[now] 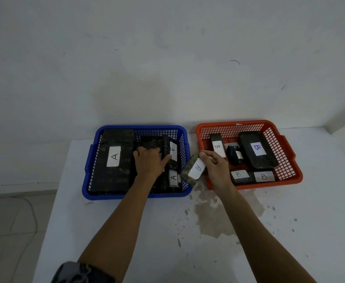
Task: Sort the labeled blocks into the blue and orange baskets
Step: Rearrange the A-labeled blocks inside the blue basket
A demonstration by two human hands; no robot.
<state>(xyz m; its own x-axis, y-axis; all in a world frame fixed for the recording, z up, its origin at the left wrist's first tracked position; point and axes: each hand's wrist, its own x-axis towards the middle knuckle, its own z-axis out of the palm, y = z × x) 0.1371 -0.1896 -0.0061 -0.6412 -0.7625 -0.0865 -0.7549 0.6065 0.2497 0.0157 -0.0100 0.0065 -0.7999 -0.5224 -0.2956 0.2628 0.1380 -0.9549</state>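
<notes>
Right hand (pixel 215 166) with one block (pixel 192 169); five blocks in orange basket (pixel 249 185).

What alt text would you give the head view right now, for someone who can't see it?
The right hand holds an A-labeled block between the blue basket and orange basket, while the left hand rests on A blocks inside the blue one. The orange basket holds B-labeled blocks; both sit on a stained white table.
</notes>
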